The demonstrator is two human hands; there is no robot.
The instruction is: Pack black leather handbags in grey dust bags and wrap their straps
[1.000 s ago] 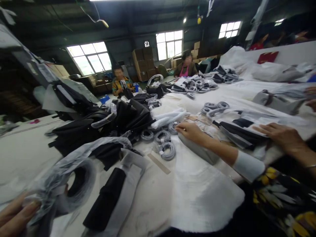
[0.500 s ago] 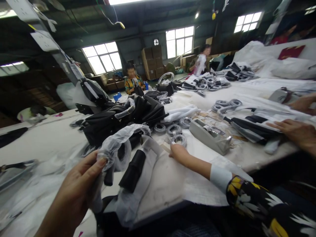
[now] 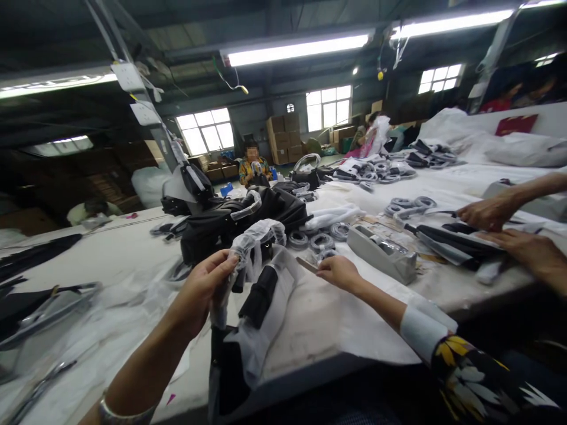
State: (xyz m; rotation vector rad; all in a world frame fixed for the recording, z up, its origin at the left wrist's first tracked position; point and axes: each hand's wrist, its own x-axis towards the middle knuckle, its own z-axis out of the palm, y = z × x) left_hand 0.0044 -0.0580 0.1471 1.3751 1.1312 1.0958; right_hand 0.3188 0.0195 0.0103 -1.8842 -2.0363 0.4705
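Note:
My left hand [image 3: 211, 280] pinches a plastic-wrapped bag handle [image 3: 257, 231] between thumb and fingers. The handle arches up to the right, covered in crinkled clear film. Below it hangs a black handbag [image 3: 228, 369] at the table's near edge, partly hidden by a white wrapping sheet [image 3: 279, 295]. A black rolled piece [image 3: 259, 298] lies against that sheet. My right hand [image 3: 340, 273] is closed on a flat, narrow tan strip [image 3: 307, 264] that points left toward the handle. Wrapped ring-shaped coils [image 3: 322, 242] lie just beyond my right hand.
A grey tape dispenser [image 3: 383, 254] stands right of my right hand. Beyond the handle is a heap of black bags [image 3: 212, 227]. A co-worker's hands [image 3: 491, 209] handle wrapped black straps [image 3: 456, 239] at the right. Plastic film [image 3: 128, 313] covers the table at left.
The view has tilted up and shifted, so the table sits lower in it. My left hand still grips the handle, my right the strip. A co-worker's hand has moved onto the straps.

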